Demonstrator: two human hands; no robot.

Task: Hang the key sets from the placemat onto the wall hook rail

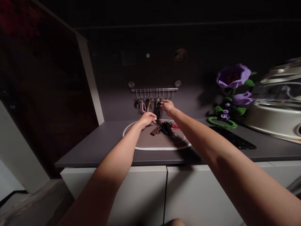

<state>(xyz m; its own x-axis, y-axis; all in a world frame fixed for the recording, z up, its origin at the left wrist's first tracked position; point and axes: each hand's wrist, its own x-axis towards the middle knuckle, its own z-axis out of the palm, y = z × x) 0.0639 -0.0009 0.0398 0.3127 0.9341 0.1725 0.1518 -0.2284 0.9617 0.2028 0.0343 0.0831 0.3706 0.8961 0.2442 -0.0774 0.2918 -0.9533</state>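
Note:
A clear hook rail (154, 90) is fixed to the dark wall, with several keys and a pink carabiner (143, 107) hanging from it. My right hand (167, 106) is at the right part of the hanging keys, its fingertips closed by a dark key item. Lower and to the left, my left hand (148, 119) is over the back of the oval mat (145, 142), fingers together; what they hold, if anything, is too small to name. On the mat lie a brown key fob (155, 131), a dark bunch of keys (166, 127) and a red item (175, 126).
A black phone-like slab (235, 138) lies on the grey counter (94, 146) at the right. Behind it stand purple felt flowers (234, 76) with a green ring (222, 125). A cream appliance (275, 117) is at the far right. White cabinet doors (141, 191) are below.

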